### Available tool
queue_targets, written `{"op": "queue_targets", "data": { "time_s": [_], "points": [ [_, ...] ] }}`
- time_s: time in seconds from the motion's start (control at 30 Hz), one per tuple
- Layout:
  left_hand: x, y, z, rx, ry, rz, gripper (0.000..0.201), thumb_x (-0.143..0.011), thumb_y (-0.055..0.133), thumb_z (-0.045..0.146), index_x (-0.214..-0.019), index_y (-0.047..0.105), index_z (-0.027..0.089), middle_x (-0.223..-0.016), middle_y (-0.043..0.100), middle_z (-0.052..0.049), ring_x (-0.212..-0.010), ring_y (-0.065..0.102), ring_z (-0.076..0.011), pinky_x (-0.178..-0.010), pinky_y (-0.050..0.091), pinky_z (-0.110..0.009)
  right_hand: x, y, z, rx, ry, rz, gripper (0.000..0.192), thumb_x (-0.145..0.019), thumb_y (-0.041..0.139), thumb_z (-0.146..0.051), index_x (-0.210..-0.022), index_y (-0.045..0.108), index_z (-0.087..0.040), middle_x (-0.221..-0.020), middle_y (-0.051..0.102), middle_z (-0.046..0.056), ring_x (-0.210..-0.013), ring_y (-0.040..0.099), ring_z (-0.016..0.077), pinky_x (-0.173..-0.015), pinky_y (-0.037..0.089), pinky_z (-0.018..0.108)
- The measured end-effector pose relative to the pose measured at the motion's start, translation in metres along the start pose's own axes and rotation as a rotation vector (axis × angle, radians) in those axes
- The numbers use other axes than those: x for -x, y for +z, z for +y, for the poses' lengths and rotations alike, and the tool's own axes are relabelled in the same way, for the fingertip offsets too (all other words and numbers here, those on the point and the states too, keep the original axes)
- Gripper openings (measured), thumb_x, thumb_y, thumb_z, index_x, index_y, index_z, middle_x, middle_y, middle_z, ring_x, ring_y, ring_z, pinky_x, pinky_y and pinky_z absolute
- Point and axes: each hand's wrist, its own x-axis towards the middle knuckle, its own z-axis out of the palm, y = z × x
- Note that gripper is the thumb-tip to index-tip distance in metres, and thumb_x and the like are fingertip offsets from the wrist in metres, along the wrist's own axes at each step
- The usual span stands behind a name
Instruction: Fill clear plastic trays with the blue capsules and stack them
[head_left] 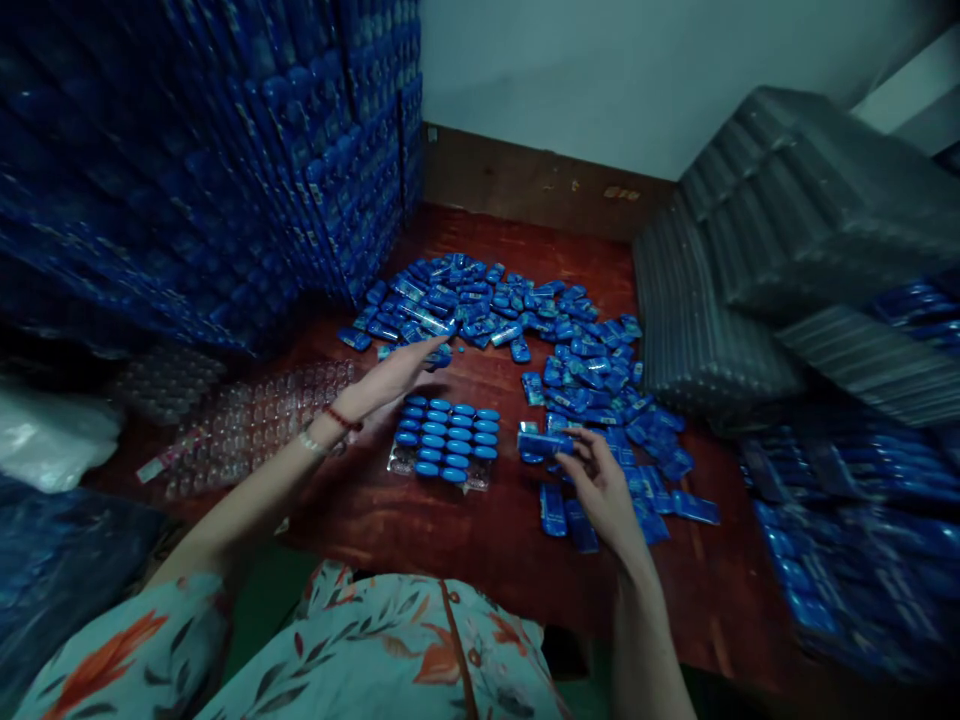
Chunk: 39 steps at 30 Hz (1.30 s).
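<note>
My right hand (600, 480) pinches a small blue packet (544, 443) between thumb and fingers, just above the table at the near edge of a loose heap. My left hand (397, 375) is closed over another blue packet (439, 357), which shows on both sides of it; the fingers partly hide it. Between the hands lies a clear plastic blister tray (478, 478) with rows of glossy blue oval pieces (459, 434) standing in it. Some cells along its near edge hold no blue piece. The heap of blue packets (480, 300) spreads behind the tray and round to the right.
Clear moulded trays (259, 420) lie at the left on the reddish wooden table (487, 545). Tall stacks of filled blue trays (300, 150) rise at the left. Grey tray stacks (697, 300) and more blue packs (847, 540) stand at the right. A wall (555, 90) closes the back.
</note>
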Motion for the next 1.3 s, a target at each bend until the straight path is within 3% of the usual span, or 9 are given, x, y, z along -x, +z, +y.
{"op": "queue_targets", "data": {
  "time_s": [0.1,0.2,0.3,0.53,0.67,0.8,1.07,1.2,1.3],
  "points": [
    [0.063,-0.023,0.018,0.146,-0.150,0.246,0.035,-0.090,0.044,0.022,-0.124,0.049,0.019,-0.115,0.061,-0.008,-0.102,0.059,-0.0173,-0.089,0.046,-0.031,0.032,0.018,0.001,0.102,-0.074,-0.015,0.024,-0.081,0.059,-0.037,-0.100,0.060,-0.021,-0.088,0.067,0.003,-0.080,0.064,0.0178,-0.072,0.051,0.029],
    [0.119,-0.030,0.035,0.103,-0.294,0.324,0.022,-0.088,0.051,0.028,-0.105,0.061,0.018,-0.101,0.064,-0.006,-0.095,0.060,-0.0179,-0.085,0.048,-0.031,0.042,0.042,0.004,0.219,-0.256,-0.024,0.017,-0.087,0.052,-0.026,-0.101,0.061,-0.021,-0.095,0.066,0.005,-0.089,0.063,0.0177,-0.080,0.051,0.030],
    [0.153,-0.017,0.047,0.028,-0.361,0.355,0.020,-0.088,0.052,0.029,-0.100,0.064,0.020,-0.102,0.059,-0.007,-0.096,0.058,-0.0185,-0.083,0.049,-0.032,0.038,0.055,0.006,0.341,-0.456,-0.123,0.026,-0.090,0.043,-0.016,-0.111,0.057,-0.019,-0.100,0.063,0.008,-0.093,0.062,0.0174,-0.082,0.051,0.030],
    [0.160,0.032,0.063,0.008,-0.342,0.419,0.030,-0.089,0.047,0.020,-0.119,0.050,0.020,-0.101,0.060,-0.006,-0.089,0.060,-0.0157,-0.079,0.052,-0.030,0.015,0.052,-0.021,0.935,-0.734,-0.441,0.036,-0.083,0.039,-0.001,-0.111,0.058,-0.014,-0.089,0.061,0.009,-0.078,0.057,0.0185,-0.068,0.047,0.029],
    [0.152,0.041,0.061,-0.028,-0.124,0.295,0.029,-0.092,0.041,0.014,-0.119,0.049,0.019,-0.103,0.061,-0.008,-0.094,0.059,-0.0161,-0.082,0.051,-0.031,0.005,0.056,-0.032,1.082,-0.794,-0.512,0.033,-0.083,0.044,-0.001,-0.107,0.060,-0.017,-0.087,0.061,0.007,-0.075,0.055,0.0175,-0.067,0.044,0.029],
    [0.150,0.035,0.054,-0.147,0.031,0.169,0.034,-0.093,0.036,0.012,-0.124,0.048,0.019,-0.107,0.060,-0.011,-0.096,0.057,-0.0168,-0.081,0.051,-0.032,0.013,0.059,-0.021,1.104,-0.785,-0.377,0.038,-0.084,0.044,-0.004,-0.116,0.058,-0.018,-0.089,0.063,0.008,-0.076,0.055,0.0182,-0.067,0.042,0.030],
    [0.141,0.024,0.053,-0.319,0.151,-0.057,0.035,-0.092,0.033,0.010,-0.123,0.049,0.015,-0.107,0.061,-0.011,-0.096,0.054,-0.0199,-0.086,0.050,-0.036,0.045,0.079,0.012,0.854,-0.549,-0.031,0.045,-0.091,0.041,-0.015,-0.134,0.046,-0.025,-0.111,0.058,0.010,-0.092,0.057,0.0180,-0.075,0.046,0.028],
    [0.132,0.022,0.056,-0.348,0.202,-0.134,0.031,-0.091,0.034,0.010,-0.115,0.054,0.014,-0.105,0.061,-0.011,-0.097,0.053,-0.0209,-0.090,0.047,-0.037,0.037,0.066,0.020,0.696,-0.363,0.178,0.035,-0.095,0.037,-0.026,-0.124,0.054,-0.019,-0.102,0.061,0.010,-0.089,0.058,0.0181,-0.077,0.046,0.030],
    [0.136,0.024,0.057,-0.353,0.190,-0.123,0.033,-0.090,0.035,0.010,-0.117,0.053,0.016,-0.105,0.060,-0.010,-0.098,0.052,-0.0206,-0.089,0.047,-0.035,0.025,0.050,0.024,0.828,-0.214,0.275,0.037,-0.095,0.036,-0.037,-0.107,0.061,-0.014,-0.088,0.061,0.012,-0.084,0.056,0.0231,-0.072,0.044,0.036]
  ]
}}
